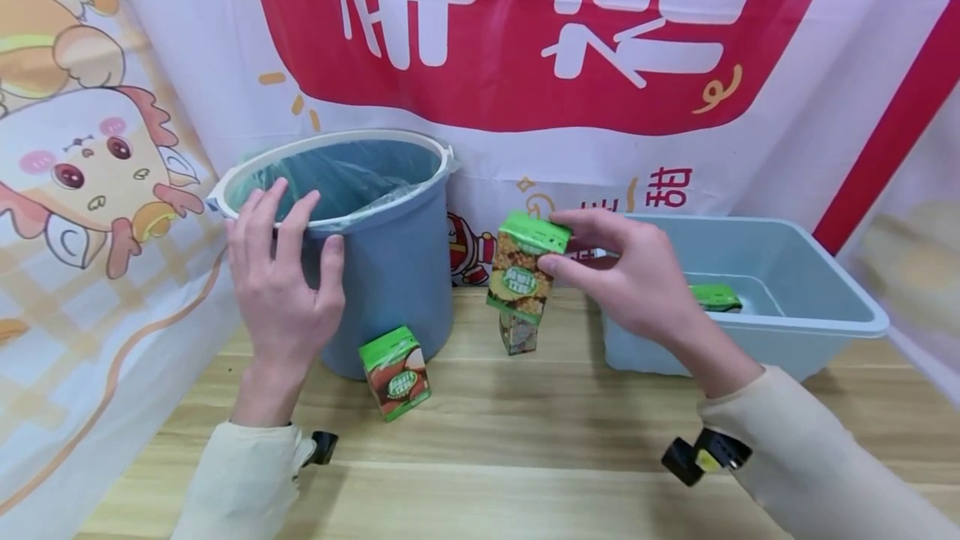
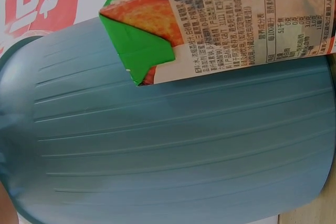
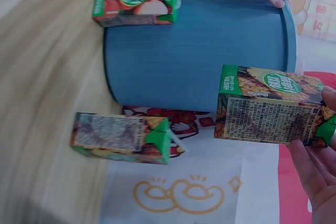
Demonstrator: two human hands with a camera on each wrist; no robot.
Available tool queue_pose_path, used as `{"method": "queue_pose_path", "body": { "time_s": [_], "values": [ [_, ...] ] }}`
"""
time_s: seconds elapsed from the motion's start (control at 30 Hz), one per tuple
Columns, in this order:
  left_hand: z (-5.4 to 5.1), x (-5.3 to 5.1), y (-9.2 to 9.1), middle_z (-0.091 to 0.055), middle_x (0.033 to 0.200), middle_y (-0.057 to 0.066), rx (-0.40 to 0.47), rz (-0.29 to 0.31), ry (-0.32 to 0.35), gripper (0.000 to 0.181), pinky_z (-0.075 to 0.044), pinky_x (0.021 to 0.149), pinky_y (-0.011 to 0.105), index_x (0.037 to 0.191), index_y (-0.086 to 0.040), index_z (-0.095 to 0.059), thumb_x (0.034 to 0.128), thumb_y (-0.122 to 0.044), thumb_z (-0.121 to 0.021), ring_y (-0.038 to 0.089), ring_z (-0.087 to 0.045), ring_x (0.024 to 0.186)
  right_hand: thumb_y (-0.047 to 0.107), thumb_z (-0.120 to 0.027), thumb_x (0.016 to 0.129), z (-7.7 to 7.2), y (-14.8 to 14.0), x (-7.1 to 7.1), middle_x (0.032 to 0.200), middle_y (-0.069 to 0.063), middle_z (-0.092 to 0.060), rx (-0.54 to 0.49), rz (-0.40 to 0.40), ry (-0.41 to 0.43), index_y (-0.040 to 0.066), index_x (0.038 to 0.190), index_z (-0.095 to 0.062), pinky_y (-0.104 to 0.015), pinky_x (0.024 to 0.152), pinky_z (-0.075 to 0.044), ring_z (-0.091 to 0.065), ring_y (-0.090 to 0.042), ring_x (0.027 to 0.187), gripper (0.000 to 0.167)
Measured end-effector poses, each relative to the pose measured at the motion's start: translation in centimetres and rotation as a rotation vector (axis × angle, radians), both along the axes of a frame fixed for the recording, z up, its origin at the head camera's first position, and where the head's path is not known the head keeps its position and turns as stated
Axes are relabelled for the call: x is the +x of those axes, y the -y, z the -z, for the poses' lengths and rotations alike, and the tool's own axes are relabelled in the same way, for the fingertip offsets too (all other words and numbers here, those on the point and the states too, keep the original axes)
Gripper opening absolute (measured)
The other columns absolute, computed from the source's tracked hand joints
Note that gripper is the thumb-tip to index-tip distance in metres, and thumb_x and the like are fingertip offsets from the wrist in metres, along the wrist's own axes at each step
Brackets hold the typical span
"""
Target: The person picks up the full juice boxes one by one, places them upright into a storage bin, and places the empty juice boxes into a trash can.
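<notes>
My right hand pinches a green-topped juice box with yellow-brown pictures, raised between the bin and the basin. In the right wrist view that juice box is held at one end by fingers and thumb. My left hand rests at the near rim of a blue bin with a clear liner, fingers extended over the rim. Another juice box stands on the table, partly hidden behind the held one. Against the bin's base is a red-and-green juice box, also seen large in the left wrist view.
A pale blue basin stands on the right, partly behind my right forearm, with a green-topped juice box inside. The wooden table lies under everything. Printed cloth hangs at the back and on the left side.
</notes>
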State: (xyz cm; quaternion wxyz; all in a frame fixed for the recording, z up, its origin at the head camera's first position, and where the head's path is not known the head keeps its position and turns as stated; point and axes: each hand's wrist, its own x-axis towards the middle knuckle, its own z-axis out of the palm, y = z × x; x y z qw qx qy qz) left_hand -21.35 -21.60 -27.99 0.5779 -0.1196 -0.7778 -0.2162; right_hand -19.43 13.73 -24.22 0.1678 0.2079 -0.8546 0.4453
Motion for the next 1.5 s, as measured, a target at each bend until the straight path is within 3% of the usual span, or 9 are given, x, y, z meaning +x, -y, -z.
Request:
{"method": "queue_pose_path", "body": {
  "time_s": [0.57, 1.03, 1.27, 1.5],
  "values": [
    [0.0, -0.1, -0.2, -0.053, 0.160, 0.016, -0.004, -0.001, 0.011, 0.051, -0.017, 0.132, 0.062, 0.143, -0.012, -0.065, 0.1019, -0.041, -0.056, 0.042, -0.042, 0.152, 0.028, -0.081, 0.094, -4.0, 3.9, -1.7, 0.123, -0.002, -0.079, -0.144, -0.034, -0.167, 0.018, 0.142, -0.068, -0.038, 0.093, -0.064, -0.077, -0.014, 0.105, 0.050],
    [-0.1, -0.1, -0.3, -0.053, 0.160, 0.016, -0.005, 0.000, 0.003, 0.051, -0.017, 0.132, 0.064, 0.142, -0.012, -0.065, 0.1019, -0.041, -0.056, 0.042, -0.043, 0.152, 0.026, -0.078, 0.096, -7.8, 5.9, -2.0, 0.123, -0.002, -0.079, -0.262, -0.047, -0.278, 0.014, 0.135, -0.071, -0.029, 0.095, -0.063, -0.075, -0.011, 0.107, 0.042],
    [0.0, -0.1, -0.2, -0.054, 0.159, 0.017, 0.005, 0.009, -0.006, 0.050, -0.016, 0.132, 0.064, 0.141, -0.011, -0.065, 0.1015, -0.040, -0.057, 0.042, -0.043, 0.151, 0.028, -0.078, 0.097, -8.6, 7.5, -2.1, 0.126, -0.001, -0.077, -0.329, -0.037, -0.273, 0.013, 0.137, -0.068, -0.028, 0.098, -0.060, -0.073, -0.009, 0.110, 0.044],
    [0.1, 0.0, 0.0, -0.054, 0.159, 0.017, 0.006, 0.008, -0.003, 0.050, -0.016, 0.132, 0.065, 0.142, -0.011, -0.065, 0.1013, -0.041, -0.058, 0.043, -0.043, 0.151, 0.026, -0.078, 0.097, -8.6, 10.2, -2.4, 0.128, -0.004, -0.075, -0.449, -0.060, -0.275, 0.010, 0.139, -0.065, -0.029, 0.098, -0.060, -0.072, -0.011, 0.111, 0.047]
  ]
}}
